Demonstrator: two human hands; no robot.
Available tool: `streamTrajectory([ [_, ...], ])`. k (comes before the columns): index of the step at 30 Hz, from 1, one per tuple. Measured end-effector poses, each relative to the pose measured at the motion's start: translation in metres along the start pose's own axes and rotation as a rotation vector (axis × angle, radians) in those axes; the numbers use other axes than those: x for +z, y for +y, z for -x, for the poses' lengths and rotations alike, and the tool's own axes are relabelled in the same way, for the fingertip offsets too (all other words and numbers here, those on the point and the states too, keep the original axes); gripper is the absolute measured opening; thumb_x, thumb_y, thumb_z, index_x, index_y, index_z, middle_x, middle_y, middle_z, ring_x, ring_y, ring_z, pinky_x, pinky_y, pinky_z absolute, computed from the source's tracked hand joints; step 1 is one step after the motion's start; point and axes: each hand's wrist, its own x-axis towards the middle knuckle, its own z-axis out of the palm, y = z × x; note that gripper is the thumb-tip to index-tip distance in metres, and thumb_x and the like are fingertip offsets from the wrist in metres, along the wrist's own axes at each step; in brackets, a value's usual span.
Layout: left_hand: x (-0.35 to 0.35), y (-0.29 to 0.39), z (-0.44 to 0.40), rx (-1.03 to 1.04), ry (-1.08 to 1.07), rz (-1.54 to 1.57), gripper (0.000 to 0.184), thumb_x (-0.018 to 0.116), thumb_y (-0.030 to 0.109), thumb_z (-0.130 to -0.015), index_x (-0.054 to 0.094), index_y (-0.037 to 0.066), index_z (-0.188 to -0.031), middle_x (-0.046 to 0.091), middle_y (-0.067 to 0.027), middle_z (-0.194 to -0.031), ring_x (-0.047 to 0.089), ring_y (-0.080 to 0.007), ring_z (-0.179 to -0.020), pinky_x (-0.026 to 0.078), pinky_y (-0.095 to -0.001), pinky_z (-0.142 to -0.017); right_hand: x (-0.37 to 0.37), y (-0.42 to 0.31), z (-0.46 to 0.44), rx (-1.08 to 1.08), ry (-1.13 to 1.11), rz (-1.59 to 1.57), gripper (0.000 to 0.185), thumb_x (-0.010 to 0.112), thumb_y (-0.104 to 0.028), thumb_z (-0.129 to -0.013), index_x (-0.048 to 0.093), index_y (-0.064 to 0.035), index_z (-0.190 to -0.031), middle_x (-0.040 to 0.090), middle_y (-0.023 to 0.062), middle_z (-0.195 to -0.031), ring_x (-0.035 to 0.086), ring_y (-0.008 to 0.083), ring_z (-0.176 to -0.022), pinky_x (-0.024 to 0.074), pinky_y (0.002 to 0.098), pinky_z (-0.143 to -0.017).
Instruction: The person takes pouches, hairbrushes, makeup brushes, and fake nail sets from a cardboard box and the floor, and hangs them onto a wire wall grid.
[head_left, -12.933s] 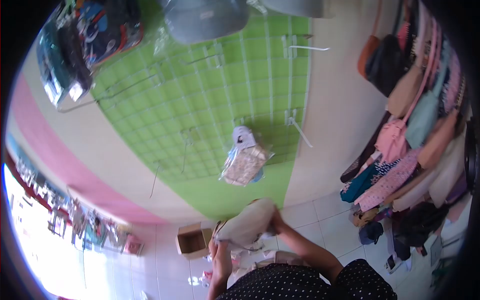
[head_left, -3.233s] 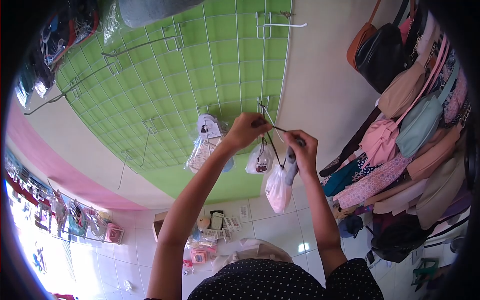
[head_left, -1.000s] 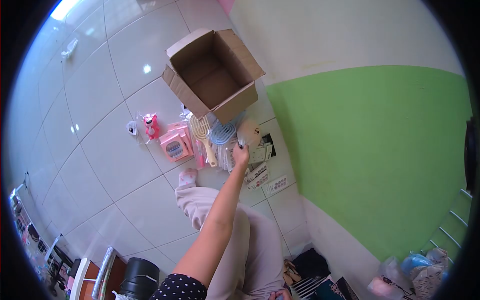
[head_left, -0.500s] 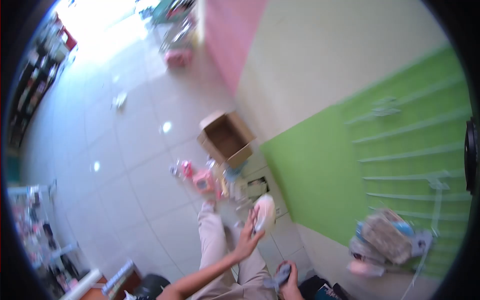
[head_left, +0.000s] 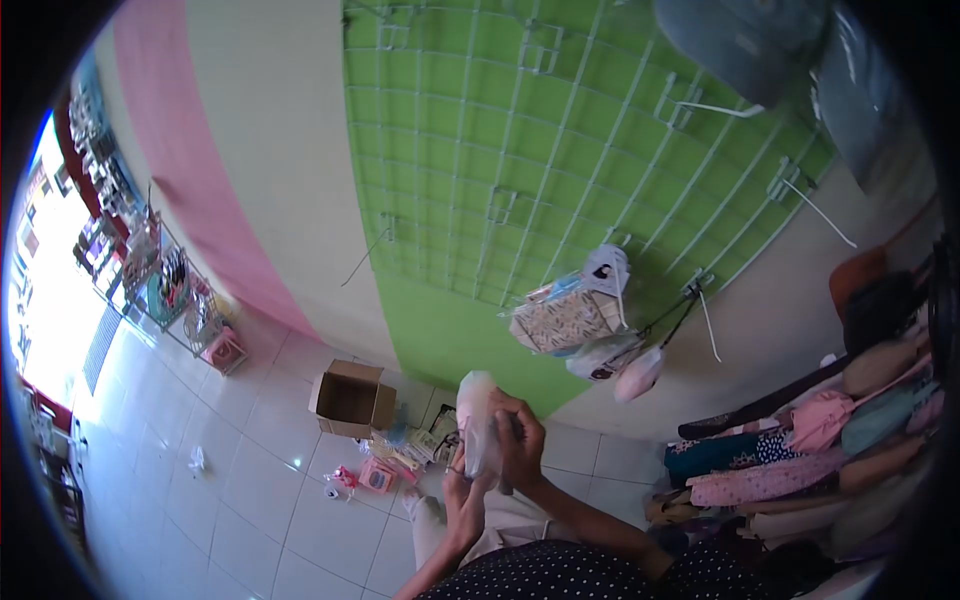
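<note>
Pale pouch (head_left: 474, 400) held up before the green wall grid (head_left: 450, 150), left hand (head_left: 464, 496) gripping its lower end, right hand (head_left: 520, 448) with fingers curled against its side, open cardboard box (head_left: 350, 399) on the tiled floor (head_left: 245, 490).

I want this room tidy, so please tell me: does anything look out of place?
Perhaps one thing: a crumpled white scrap lies alone on the tiled floor, left of the cardboard box, like litter.
</note>
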Motion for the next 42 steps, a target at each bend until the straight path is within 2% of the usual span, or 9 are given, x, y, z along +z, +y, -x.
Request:
streamTrajectory([
  [4,0.014,0.02,-0.02,0.181,-0.277,-0.177,0.039,0.045,0.007,-0.068,0.047,-0.005,-0.105,0.048,-0.0197,-0.108,0.046,-0.0283,-0.101,0.035,-0.0329,-0.085,-0.06,-0.007,-0.018,0.14,0.326,0.02,0.02,0.047,-0.016,-0.083,0.049,-0.0029,-0.068,0.046,-0.0012,-0.061,0.04,0.0051,-0.055,0.0342,0.0216,-0.05],
  [7,0.033,0.038,-0.031,0.247,-0.453,-0.274,0.044,0.045,0.007,-0.068,0.043,-0.002,-0.111,0.045,-0.0208,-0.114,0.043,-0.0326,-0.106,0.032,-0.0357,-0.089,-0.113,-0.041,-0.027,0.357,0.106,0.003,0.023,0.057,-0.019,-0.078,0.052,-0.0013,-0.064,0.047,-0.0006,-0.056,0.044,0.0055,-0.056,0.037,0.0215,-0.052],
  [11,0.06,0.043,-0.033,0.308,-0.707,-0.467,0.047,0.046,0.01,-0.069,0.042,-0.001,-0.114,0.046,-0.021,-0.11,0.045,-0.0333,-0.1,0.032,-0.035,-0.088,-0.142,-0.074,-0.021,0.385,-0.215,0.096,0.023,0.061,-0.022,-0.074,0.058,0.0007,-0.069,0.052,0.0007,-0.058,0.048,0.0065,-0.06,0.0394,0.0214,-0.056],
  [13,0.074,0.045,-0.029,0.621,-0.769,-0.742,0.036,0.047,0.008,-0.069,0.046,-0.005,-0.103,0.042,-0.0201,-0.112,0.041,-0.0347,-0.103,0.032,-0.0386,-0.088,-0.148,-0.075,-0.018,0.403,-0.424,0.175,0.023,0.063,-0.021,-0.071,0.061,0.0007,-0.079,0.058,0.0033,-0.067,0.051,0.0068,-0.068,0.0404,0.021,-0.063],
  [17,0.092,0.051,-0.027,0.758,-0.846,-0.944,0.032,0.048,0.007,-0.068,0.049,-0.004,-0.098,0.042,-0.018,-0.108,0.042,-0.034,-0.1,0.033,-0.0388,-0.087,-0.16,-0.065,-0.012,0.448,-0.423,-0.078,0.023,0.063,-0.021,-0.071,0.062,0.0017,-0.078,0.06,0.0041,-0.07,0.053,0.0087,-0.067,0.0416,0.0217,-0.062],
  [20,0.102,0.045,-0.027,0.835,-0.827,-1.004,0.029,0.051,0.006,-0.066,0.051,-0.003,-0.094,0.041,-0.0167,-0.106,0.044,-0.0326,-0.098,0.035,-0.0385,-0.084,-0.168,-0.064,-0.01,0.487,-0.298,-0.124,0.018,0.061,-0.016,-0.073,0.062,0.0013,-0.078,0.06,0.004,-0.071,0.054,0.0084,-0.066,0.0418,0.0213,-0.062],
  [27,0.128,0.012,-0.033,0.34,-0.531,-0.253,0.011,0.056,0.002,-0.072,0.058,-0.002,-0.082,0.051,-0.0151,-0.1,0.052,-0.0251,-0.09,0.042,-0.0329,-0.075,-0.168,-0.069,-0.014,0.192,-0.035,-0.062,0.01,0.057,-0.006,-0.076,0.061,0.0025,-0.08,0.06,0.0039,-0.07,0.053,0.0073,-0.067,0.0427,0.0214,-0.063],
  [33,0.153,0.013,-0.029,0.501,-0.404,-0.202,0.012,0.054,-0.003,-0.074,0.057,-0.005,-0.086,0.042,-0.0128,-0.109,0.047,-0.024,-0.101,0.044,-0.0315,-0.08,-0.177,-0.075,-0.019,0.068,0.046,-0.035,0.01,0.056,-0.004,-0.076,0.059,0.0037,-0.082,0.059,0.0044,-0.072,0.052,0.0071,-0.065,0.0409,0.021,-0.06],
  [42,0.165,0.024,-0.025,0.798,-0.069,-0.504,0.007,0.059,0.001,-0.069,0.059,-0.001,-0.076,0.047,-0.0117,-0.093,0.047,-0.0224,-0.087,0.039,-0.0318,-0.074,-0.191,-0.085,-0.015,0.064,0.141,0.13,0.012,0.059,-0.007,-0.075,0.06,0.0037,-0.079,0.059,0.0052,-0.069,0.051,0.0068,-0.063,0.0406,0.0215,-0.058],
])
